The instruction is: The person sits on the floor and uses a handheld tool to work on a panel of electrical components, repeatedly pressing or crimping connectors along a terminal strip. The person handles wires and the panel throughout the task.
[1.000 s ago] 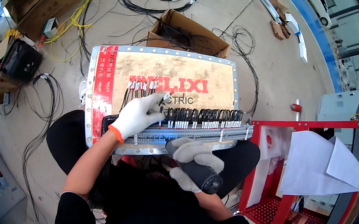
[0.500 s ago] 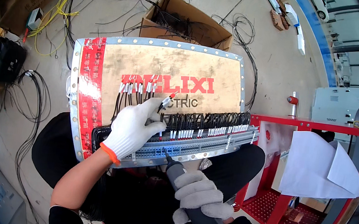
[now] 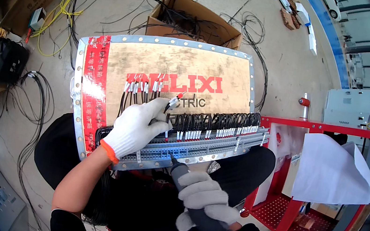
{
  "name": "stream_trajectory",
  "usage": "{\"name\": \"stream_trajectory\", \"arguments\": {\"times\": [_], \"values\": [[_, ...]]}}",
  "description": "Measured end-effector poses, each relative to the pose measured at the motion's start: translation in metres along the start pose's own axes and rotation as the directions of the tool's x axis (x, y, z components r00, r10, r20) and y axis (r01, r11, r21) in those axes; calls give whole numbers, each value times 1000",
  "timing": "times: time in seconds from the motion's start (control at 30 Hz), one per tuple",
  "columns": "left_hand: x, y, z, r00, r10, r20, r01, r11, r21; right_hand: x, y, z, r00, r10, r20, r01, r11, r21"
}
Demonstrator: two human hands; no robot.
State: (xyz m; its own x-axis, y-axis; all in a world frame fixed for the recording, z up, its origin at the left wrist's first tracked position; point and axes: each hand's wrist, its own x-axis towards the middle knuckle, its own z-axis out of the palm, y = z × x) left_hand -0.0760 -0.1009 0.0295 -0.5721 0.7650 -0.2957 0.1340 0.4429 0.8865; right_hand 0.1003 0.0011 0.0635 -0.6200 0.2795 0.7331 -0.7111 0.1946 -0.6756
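Observation:
My left hand (image 3: 139, 128), in a white glove with an orange cuff, pinches a black wire (image 3: 174, 102) that has a white marker sleeve and a red tip. My right hand (image 3: 205, 198), in a grey glove, is wrapped round a dark electric screwdriver (image 3: 180, 169). Its bit reaches the blue-lit part of a terminal block strip (image 3: 196, 150). Many looped black wires with white sleeves (image 3: 221, 127) run into the strip's far side. Loose wires with red tips (image 3: 141, 87) stand up beyond my left hand. Everything rests on a metal-edged board (image 3: 178, 65) across my lap.
An open cardboard box (image 3: 191, 33) holding black cables stands beyond the board. To the right is a red metal frame (image 3: 285, 219) with white paper sheets (image 3: 333, 172) draped on it. Black cables (image 3: 34, 127) and a black case (image 3: 7, 60) lie on the left.
The board and my left hand have shifted slightly in the picture. My left hand still pinches the wire, and the screwdriver bit stays at the terminal strip.

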Motion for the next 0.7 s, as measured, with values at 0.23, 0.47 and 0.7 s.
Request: {"name": "stream_trajectory", "arguments": {"times": [0.23,0.47,0.7], "values": [[1,3,2,999,-38,-5,38,998,50,1,-4,11,998,33,-57,-37,997,-73],[3,3,0,999,-51,5,51,997,51,-1,-1,13,997,44,-63,-46,999,-30],[3,2,6,992,-124,-31,123,992,-16,-10,-6,4,992,120,-50,-120,993,-7]]}}
